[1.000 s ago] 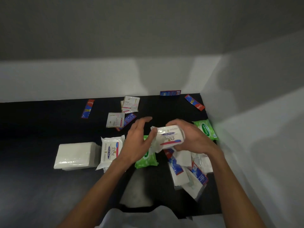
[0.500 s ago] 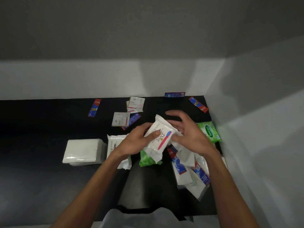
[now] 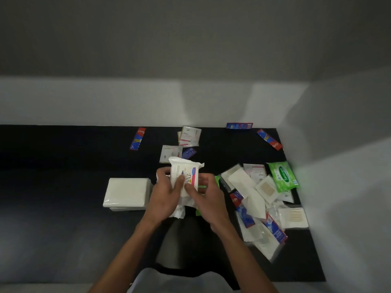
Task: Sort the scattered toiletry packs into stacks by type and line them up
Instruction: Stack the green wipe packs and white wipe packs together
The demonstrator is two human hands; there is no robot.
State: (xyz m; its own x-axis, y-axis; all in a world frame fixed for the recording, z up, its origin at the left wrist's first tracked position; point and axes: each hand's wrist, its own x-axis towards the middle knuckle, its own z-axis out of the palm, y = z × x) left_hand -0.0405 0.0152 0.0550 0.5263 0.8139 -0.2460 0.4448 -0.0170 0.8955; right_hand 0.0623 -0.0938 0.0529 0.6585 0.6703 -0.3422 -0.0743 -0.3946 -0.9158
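Both hands hold one white Dove wipes pack (image 3: 183, 172) above the middle of the black surface (image 3: 63, 157): the left hand (image 3: 167, 193) curls round its left side, and the right hand (image 3: 208, 199) pinches its front. Touching the left hand lies a white tissue stack (image 3: 128, 192). Toward the far edge are at least two Dove sachets (image 3: 189, 136) and three toothpaste sachets (image 3: 137, 138), scattered apart. One green Sanicare pack (image 3: 282, 176) lies at the right edge beside an overlapping jumbled pile (image 3: 251, 199). A green sliver (image 3: 217, 180) behind the right hand is mostly hidden.

tissue stack (image 3: 128, 192) left | held wipes pack (image 3: 184, 176) centre | loose pile (image 3: 257, 199) right
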